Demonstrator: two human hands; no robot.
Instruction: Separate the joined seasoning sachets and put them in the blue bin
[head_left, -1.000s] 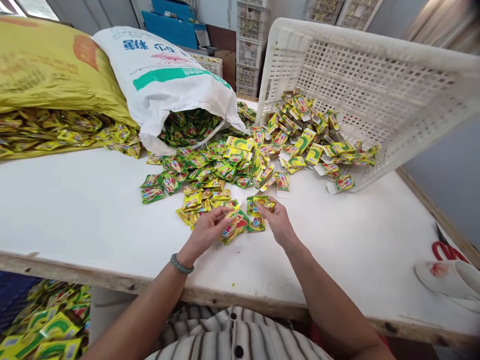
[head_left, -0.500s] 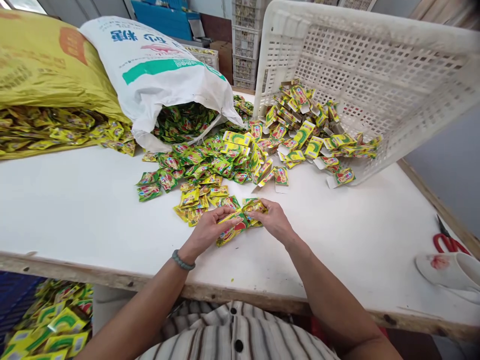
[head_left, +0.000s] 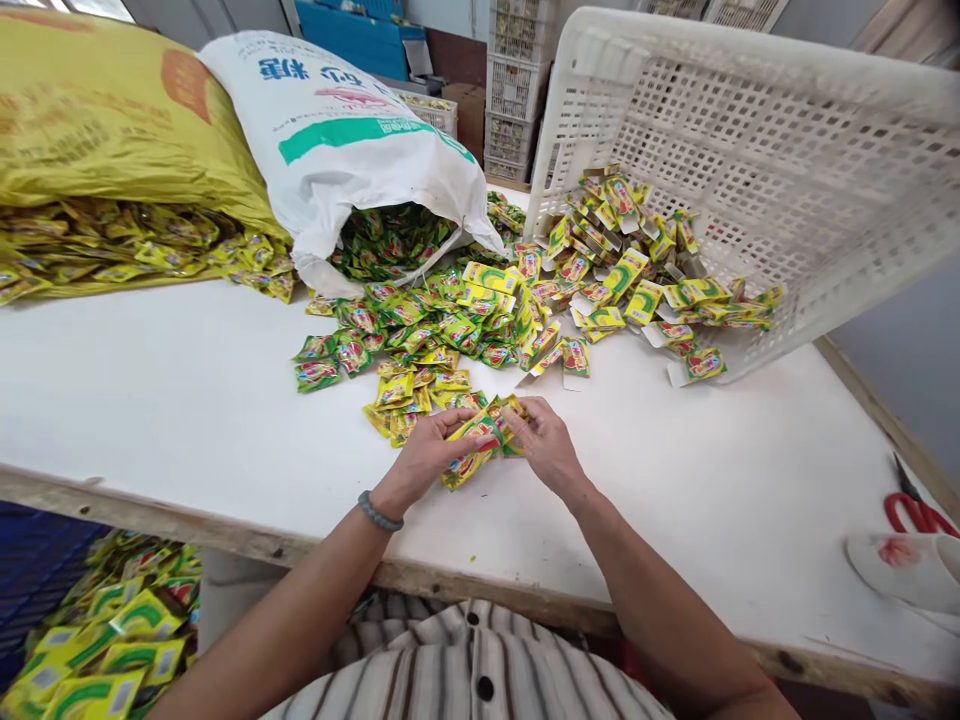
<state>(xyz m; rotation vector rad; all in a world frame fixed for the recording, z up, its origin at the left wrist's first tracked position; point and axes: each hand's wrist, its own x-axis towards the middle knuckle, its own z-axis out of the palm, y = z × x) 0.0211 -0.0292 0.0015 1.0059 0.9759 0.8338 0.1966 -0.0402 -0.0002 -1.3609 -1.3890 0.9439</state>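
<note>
Squaring small bunch of yellow-green foil sachets (head_left: pixel 480 440) at centre frame: our left hand (head_left: pixel 424 458) and right hand (head_left: pixel 551 450) fingers pinch ends; we should align edges over white worktop (head_left: pixel 187 400).

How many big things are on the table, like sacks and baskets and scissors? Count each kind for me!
Sacks: 2, a yellow sack and a white sack
Baskets: 1, the white basket tipped on its side
Scissors: 1, red scissors at the edge
Total: 4
The small packets are too many to count; the left hand and right hand hold a few.
</note>
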